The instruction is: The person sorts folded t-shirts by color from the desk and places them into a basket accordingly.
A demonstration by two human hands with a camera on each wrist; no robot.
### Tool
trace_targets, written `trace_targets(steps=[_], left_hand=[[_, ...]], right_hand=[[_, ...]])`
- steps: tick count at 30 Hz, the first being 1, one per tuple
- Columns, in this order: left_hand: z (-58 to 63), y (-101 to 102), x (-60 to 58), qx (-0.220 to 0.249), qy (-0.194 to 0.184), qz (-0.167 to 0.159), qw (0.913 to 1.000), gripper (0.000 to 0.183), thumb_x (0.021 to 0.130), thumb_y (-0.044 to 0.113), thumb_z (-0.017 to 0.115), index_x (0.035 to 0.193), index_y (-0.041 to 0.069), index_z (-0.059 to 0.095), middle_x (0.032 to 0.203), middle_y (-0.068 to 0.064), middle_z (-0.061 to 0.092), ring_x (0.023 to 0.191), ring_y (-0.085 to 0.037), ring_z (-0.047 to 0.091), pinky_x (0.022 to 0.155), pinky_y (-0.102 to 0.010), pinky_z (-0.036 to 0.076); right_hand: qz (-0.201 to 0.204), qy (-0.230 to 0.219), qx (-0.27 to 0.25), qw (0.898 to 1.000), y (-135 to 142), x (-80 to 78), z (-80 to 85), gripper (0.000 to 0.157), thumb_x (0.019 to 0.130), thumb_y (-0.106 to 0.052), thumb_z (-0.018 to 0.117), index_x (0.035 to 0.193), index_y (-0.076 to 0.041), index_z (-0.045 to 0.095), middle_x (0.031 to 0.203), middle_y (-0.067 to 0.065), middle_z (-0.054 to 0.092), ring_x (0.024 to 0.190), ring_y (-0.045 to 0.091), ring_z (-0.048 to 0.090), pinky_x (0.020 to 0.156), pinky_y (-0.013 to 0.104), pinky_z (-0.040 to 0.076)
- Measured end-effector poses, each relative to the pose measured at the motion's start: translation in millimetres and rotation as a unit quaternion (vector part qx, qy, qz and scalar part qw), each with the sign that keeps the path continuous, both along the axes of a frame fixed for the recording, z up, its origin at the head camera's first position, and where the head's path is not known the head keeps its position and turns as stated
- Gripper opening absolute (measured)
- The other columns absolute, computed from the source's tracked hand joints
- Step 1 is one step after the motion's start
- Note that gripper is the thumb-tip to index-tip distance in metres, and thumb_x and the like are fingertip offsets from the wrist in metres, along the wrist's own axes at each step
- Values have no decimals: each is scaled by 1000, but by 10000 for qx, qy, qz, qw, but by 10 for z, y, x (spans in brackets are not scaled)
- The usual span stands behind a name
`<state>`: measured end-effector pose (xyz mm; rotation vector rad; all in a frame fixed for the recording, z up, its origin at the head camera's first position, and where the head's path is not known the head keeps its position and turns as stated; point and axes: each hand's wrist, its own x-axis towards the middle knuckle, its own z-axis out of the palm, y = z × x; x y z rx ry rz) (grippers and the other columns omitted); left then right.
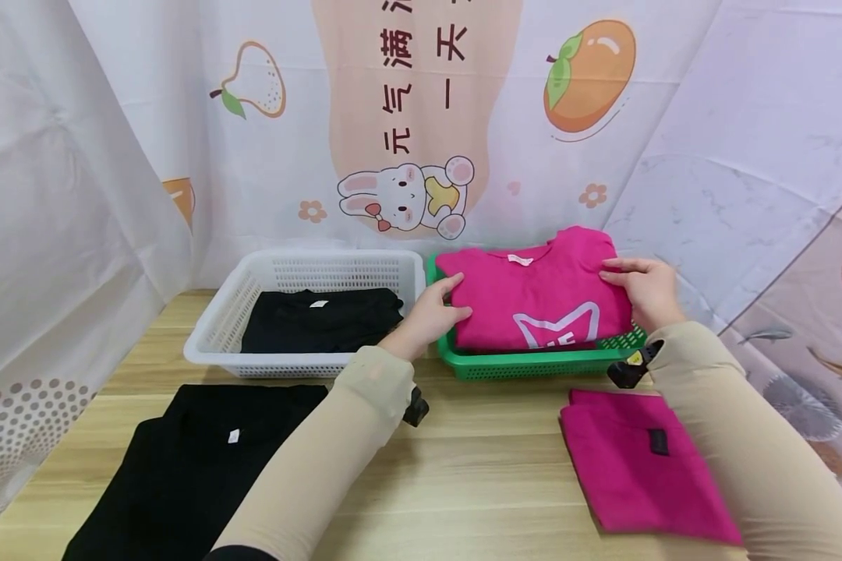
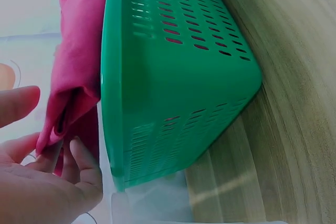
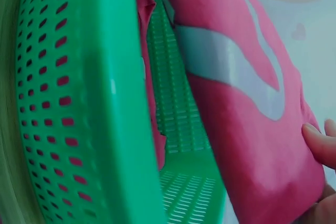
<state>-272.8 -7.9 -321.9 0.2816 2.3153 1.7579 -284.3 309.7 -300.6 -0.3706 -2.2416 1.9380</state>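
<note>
A folded pink T-shirt [image 1: 533, 292] with a pale star outline and a white neck label is held at the mouth of the green basket [image 1: 526, 365], tilted. My left hand [image 1: 431, 313] grips its left end; in the left wrist view, curled fingers [image 2: 84, 163] tuck under the folded edge. The right hand [image 1: 649, 292] pinches the opposite end, thumb on the front, as the right wrist view shows. Below the shirt, another pink garment [image 3: 152, 98] lies inside the basket. The fingers behind the shirt are partly hidden.
Left of the green basket stands a white basket [image 1: 203, 343] holding a folded black garment [image 1: 323, 323]. On the wooden table [image 1: 456, 475] lie a black garment [image 1: 182, 475] at front left and a folded pink garment [image 1: 638, 467] at front right. A printed curtain [image 1: 267, 187] hangs behind.
</note>
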Motion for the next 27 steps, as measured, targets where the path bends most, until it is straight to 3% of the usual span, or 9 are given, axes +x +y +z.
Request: trace_targets(steps=[4, 8, 19, 27], left_hand=[[-18, -9, 14, -173, 52, 314, 9993, 73, 95, 17, 65, 158, 14, 26, 162, -9, 22, 143, -31, 34, 114, -44, 39], [-40, -25, 53, -162, 136, 547, 9983, 82, 93, 25, 68, 159, 14, 21, 162, -10, 15, 143, -34, 33, 112, -47, 40], [-87, -20, 142, -106, 294, 417, 9986, 78, 94, 27, 68, 158, 14, 25, 158, -10, 25, 135, -31, 40, 103, -45, 48], [-98, 22, 305, 437, 128, 165, 9988, 74, 94, 26, 67, 156, 15, 28, 152, -6, 43, 132, -26, 47, 104, -42, 49]], right_hand=[[-321, 199, -203, 9991, -40, -6, -64, 20, 91, -8, 70, 96, -24, 80, 85, -21, 63, 73, -2, 60, 59, 14, 53], [-364, 628, -729, 9947, -29, 16, -132, 30, 91, 0, 66, 78, -26, 73, 71, -16, 67, 66, -2, 62, 60, 11, 51], [134, 888, -1024, 9907, 47, 132, -142, 26, 93, -3, 65, 82, -26, 72, 74, -15, 70, 64, -1, 64, 60, 12, 52], [687, 795, -601, 9926, 96, 332, -83, 13, 95, -15, 67, 97, -27, 68, 84, -17, 70, 71, 0, 64, 65, 13, 52]])
